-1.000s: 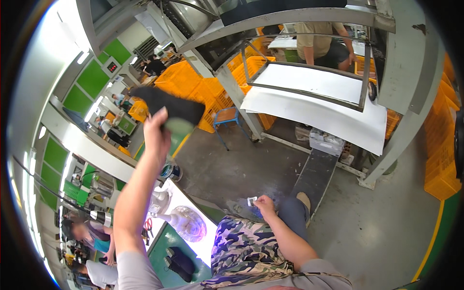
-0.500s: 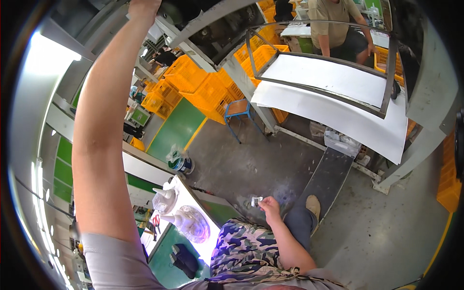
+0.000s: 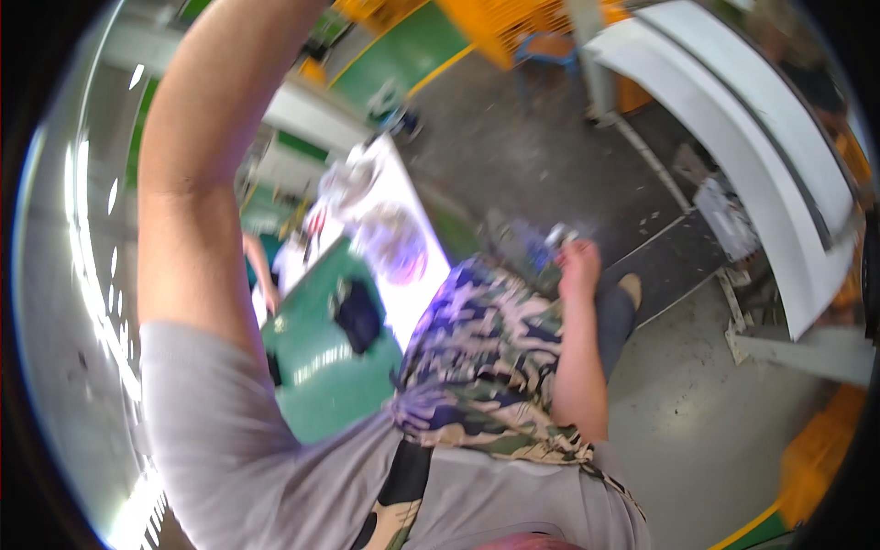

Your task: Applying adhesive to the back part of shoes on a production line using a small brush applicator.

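My left arm [image 3: 197,174] is raised straight up along the left side, and its hand is cut off by the top edge. My right hand [image 3: 577,264] rests by my knee, low over the grey floor, fingers closed around a small pale object [image 3: 557,238] that is too blurred to identify. A camouflage-patterned cloth [image 3: 486,367] lies across my lap between the two arms. The whole view is motion-blurred.
A green table [image 3: 316,385] carrying a dark object [image 3: 357,312] stands at my left, beside a white table [image 3: 417,293] with clear plastic bags [image 3: 394,243]. Another person's arm [image 3: 261,270] reaches there. A white curved panel [image 3: 733,119] spans the right; orange crates [image 3: 816,449] sit at the lower right.
My left arm has swung higher, and its hand with the dark cloth has passed out of the top edge. The view has tilted down and closer. My right hand stays by my knee.
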A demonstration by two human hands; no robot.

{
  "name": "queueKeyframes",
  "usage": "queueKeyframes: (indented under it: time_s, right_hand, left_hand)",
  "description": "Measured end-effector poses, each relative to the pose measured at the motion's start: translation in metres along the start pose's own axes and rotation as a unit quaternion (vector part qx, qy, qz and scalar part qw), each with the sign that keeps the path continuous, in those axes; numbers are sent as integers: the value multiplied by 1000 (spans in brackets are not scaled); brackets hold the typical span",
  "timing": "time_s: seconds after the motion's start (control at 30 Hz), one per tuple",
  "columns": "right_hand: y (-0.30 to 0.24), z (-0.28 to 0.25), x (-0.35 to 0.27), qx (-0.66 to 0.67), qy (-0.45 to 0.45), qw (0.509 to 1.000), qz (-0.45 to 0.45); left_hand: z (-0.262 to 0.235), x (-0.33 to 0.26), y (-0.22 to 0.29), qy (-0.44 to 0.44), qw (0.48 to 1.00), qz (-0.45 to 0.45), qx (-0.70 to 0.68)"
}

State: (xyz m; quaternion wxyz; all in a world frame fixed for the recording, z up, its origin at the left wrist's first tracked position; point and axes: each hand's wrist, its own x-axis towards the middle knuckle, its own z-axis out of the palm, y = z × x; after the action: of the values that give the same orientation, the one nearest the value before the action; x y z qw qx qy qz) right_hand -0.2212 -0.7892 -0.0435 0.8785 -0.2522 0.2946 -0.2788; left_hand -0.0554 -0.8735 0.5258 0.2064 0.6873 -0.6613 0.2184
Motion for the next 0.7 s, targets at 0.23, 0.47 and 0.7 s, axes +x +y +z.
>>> queueKeyframes:
  time_s: [0.23,0.47,0.7]
  right_hand:
    - [13,-22,18,5,-41,997,70]
    - [22,-21,-3,-93,6,990,110]
    - [11,39,-15,-202,-38,974,98]
  left_hand:
    - [-57,-474,-83,-320,880,-343,78]
    - [-64,-841,-36,-297,615,-725,86]
    - [53,-859,-14,-52,429,-898,84]
